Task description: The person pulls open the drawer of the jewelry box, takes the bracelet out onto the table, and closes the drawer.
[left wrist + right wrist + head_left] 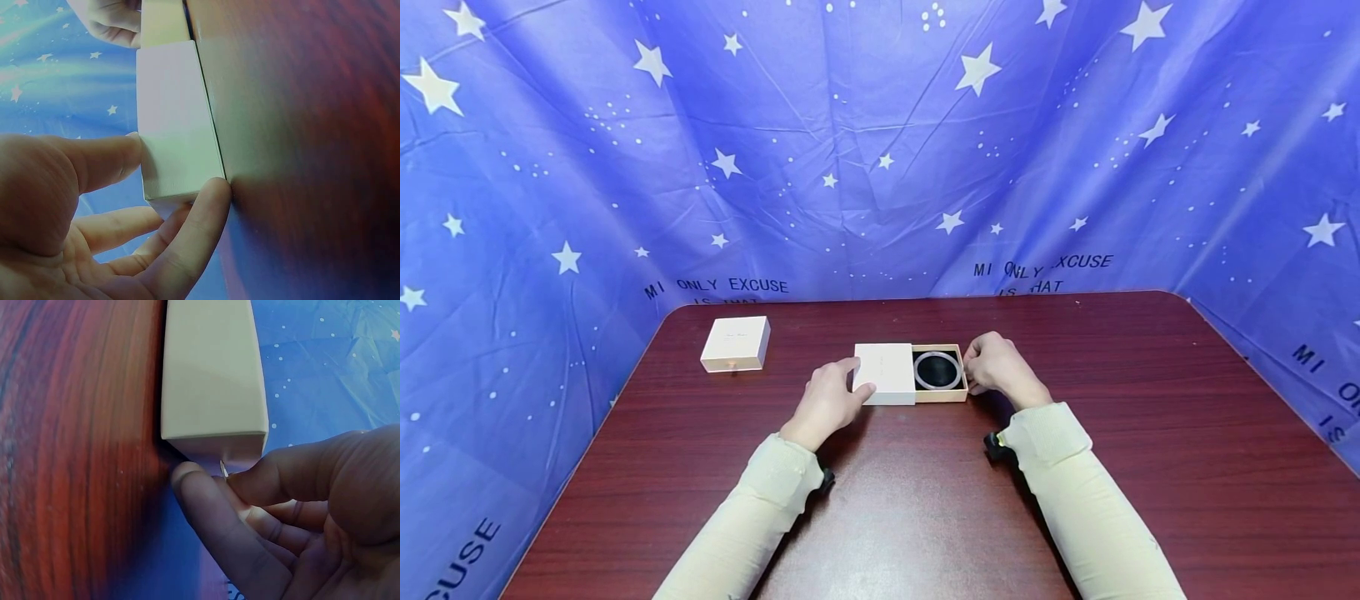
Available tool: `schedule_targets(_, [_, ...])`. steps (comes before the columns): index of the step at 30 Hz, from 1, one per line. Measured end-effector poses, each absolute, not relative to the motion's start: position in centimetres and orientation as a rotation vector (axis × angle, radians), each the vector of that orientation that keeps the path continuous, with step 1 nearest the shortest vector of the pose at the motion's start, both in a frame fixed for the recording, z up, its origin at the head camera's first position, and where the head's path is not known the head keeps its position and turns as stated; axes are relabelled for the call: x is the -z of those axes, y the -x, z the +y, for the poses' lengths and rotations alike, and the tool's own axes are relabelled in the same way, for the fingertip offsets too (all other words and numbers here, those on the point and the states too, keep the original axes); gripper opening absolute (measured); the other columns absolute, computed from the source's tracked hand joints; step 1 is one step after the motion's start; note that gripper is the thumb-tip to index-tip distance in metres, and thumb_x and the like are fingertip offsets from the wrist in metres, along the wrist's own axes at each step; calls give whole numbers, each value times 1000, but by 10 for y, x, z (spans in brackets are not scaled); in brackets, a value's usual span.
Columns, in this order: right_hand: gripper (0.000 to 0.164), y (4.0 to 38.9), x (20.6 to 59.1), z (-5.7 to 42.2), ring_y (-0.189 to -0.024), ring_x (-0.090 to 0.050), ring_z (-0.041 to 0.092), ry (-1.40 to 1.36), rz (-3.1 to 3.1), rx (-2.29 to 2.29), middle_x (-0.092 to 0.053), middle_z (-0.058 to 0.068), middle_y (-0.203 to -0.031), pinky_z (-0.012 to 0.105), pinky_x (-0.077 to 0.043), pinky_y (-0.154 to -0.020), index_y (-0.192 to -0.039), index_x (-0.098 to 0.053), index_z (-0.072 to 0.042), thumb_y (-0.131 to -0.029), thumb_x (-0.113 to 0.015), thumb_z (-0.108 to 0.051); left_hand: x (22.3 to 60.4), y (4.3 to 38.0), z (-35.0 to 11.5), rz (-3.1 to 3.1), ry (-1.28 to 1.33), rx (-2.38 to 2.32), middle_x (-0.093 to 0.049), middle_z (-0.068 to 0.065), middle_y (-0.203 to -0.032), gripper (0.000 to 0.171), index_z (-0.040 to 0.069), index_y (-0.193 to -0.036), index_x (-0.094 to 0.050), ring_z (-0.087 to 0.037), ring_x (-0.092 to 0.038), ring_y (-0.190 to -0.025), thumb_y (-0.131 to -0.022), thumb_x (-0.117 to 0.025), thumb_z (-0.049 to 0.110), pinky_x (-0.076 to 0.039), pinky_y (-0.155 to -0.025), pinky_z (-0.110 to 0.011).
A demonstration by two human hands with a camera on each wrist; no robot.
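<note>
A small white drawer box lies on the table with its outer sleeve on the left and its inner tray slid partly out to the right. Inside the tray a pale ring-shaped bangle rests on a black lining. My left hand holds the sleeve's left end, thumb and fingers about it; the left wrist view shows the sleeve between them. At the tray's right end my right hand pinches a small pull tab between thumb and fingers, seen close up in the right wrist view.
Another white box, closed, with a small tab on its front, stands at the table's back left. The dark red wooden table ends at a blue star-patterned curtain behind and at both sides.
</note>
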State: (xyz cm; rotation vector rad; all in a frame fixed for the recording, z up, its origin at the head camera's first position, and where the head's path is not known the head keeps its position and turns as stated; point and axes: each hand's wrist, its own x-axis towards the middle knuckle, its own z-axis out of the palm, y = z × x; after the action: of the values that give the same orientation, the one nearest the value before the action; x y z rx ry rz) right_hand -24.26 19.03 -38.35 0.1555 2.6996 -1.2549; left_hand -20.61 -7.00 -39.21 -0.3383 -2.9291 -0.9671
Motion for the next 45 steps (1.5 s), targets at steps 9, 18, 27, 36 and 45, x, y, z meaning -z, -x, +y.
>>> schedule_targets(9, [19,243,383,191,-51,-64,20,-180,2690,1258,-60,14,-69,35,-56,-53,-73,-62,6,-80,-45,12,392,206,-70,-2920,350,973,-61,-17,-124,50,2,-129,-58,-34,-54,-118,-87,-69,26,-42,-97,-48])
schedule_targets(18, [18,242,383,192,-51,-64,19,-155,2707,1243,-61,14,-70,35,-56,-53,-73,-62,6,-80,-46,12,393,208,-70,-2926,341,976,-60,-16,-126,50,3,-130,-57,-34,-53,-120,-88,-68,27,-41,-99,-47])
schedule_targets(27, [18,241,381,192,-50,-64,18,-152,2724,1209,-60,14,-71,34,-56,-54,-73,-62,5,-82,-47,10,393,207,-70,-2928,336,985,-60,-15,-126,50,3,-130,-57,-34,-53,-120,-88,-68,27,-41,-99,-48])
schedule_targets(36, [19,237,373,192,-53,-67,18,-140,2814,1016,-65,11,-68,34,-56,-62,-68,-60,-3,-84,-49,-2,394,208,-71,-2921,347,979,-60,-16,-126,50,2,-130,-57,-33,-53,-120,-88,-69,26,-41,-99,-45])
schedule_targets(45, [26,237,370,193,-67,-63,21,-103,2963,806,-64,1,-61,42,-46,-72,-70,-61,-11,-91,-53,-25,394,208,-70,-2918,353,980,-60,-16,-126,50,2,-130,-57,-33,-54,-119,-88,-69,26,-42,-99,-44])
